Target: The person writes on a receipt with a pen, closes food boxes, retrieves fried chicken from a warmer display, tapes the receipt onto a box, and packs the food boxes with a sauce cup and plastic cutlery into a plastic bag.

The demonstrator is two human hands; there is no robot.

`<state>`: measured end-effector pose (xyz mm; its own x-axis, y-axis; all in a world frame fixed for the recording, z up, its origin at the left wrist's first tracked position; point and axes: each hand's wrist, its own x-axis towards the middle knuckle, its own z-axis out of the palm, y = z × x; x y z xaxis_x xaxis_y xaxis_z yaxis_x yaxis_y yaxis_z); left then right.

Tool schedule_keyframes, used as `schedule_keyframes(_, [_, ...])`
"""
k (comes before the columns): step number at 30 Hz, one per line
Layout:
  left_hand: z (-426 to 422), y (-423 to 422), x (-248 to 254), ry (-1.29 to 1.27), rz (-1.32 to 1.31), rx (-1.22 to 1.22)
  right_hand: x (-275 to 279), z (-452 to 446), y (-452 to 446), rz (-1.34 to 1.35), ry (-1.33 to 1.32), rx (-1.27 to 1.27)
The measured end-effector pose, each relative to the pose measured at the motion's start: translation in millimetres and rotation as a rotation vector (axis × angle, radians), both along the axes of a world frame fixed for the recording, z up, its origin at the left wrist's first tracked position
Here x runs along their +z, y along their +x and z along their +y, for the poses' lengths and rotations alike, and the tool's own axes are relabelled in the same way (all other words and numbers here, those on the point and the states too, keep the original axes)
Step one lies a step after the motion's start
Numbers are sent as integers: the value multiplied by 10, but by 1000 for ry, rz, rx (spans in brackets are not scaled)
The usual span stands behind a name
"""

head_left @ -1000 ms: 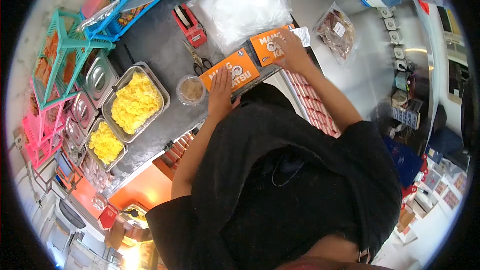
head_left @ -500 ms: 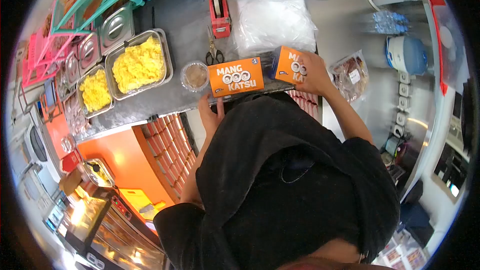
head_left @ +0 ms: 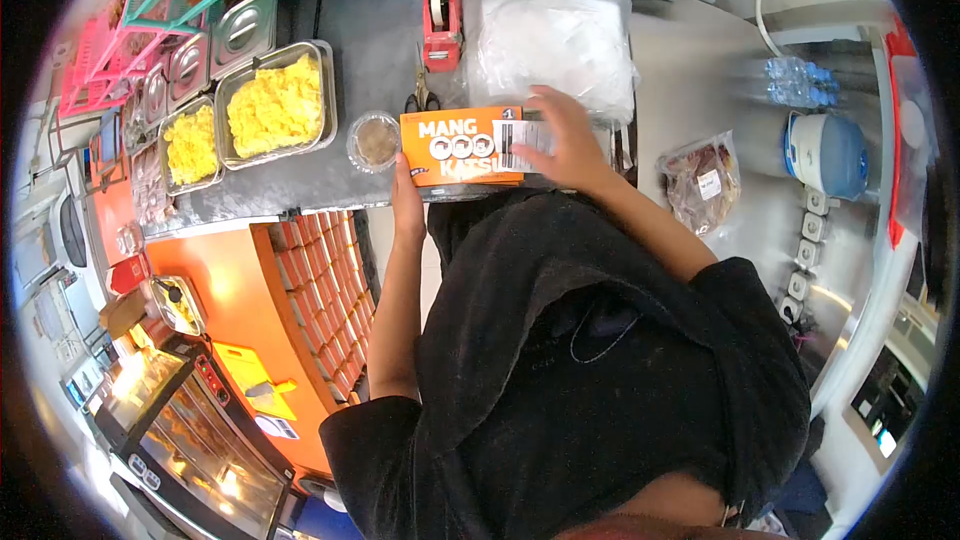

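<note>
An orange box (head_left: 447, 148) printed "MANG KATSU" lies in front of me near the counter's front edge. My left hand (head_left: 407, 202) grips its lower left side, thumb along the edge and other fingers mostly hidden. Over the box's right part is a white printed slip (head_left: 517, 143) with dark lines. My right hand (head_left: 567, 145) hovers at the slip's right side, fingers spread; whether the thumb touches it I cannot tell. An orange edge shows beneath the box, perhaps a second box. Left of it stands a clear round tub (head_left: 375, 141) with brownish contents.
Scissors (head_left: 422, 92), a red tape dispenser (head_left: 441, 28) and a stack of clear plastic bags (head_left: 550, 48) lie beyond the box. Trays of yellow food (head_left: 277, 108) stand at left. A sealed food bag (head_left: 702, 183) and a blue-and-white water jug (head_left: 828, 155) are at right.
My right hand has left the second box at right and moved leftward over the slip. My left hand has come up onto the front box's side. The second box no longer shows at right.
</note>
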<state>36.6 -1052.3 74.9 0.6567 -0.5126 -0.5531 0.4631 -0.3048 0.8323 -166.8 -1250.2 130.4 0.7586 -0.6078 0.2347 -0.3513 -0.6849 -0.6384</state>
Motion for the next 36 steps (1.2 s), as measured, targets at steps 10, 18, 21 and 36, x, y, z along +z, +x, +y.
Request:
schedule_keyframes(10, [-82,-214,-241,-120,193,-209,-659,71,-264,-201,1490,-212])
schedule_keyframes(18, [-243,-477,209,-157,424,-177,-581,131,-409,12,1502,-121])
schedule_keyframes(21, [-212,-488,512,-91,440,-132,-475,132,-540,-72,1124,40])
schedule_keyframes(36, [-2427,-171,234,-202,179,-537,-466,-1090,-603,-528,1352,-389])
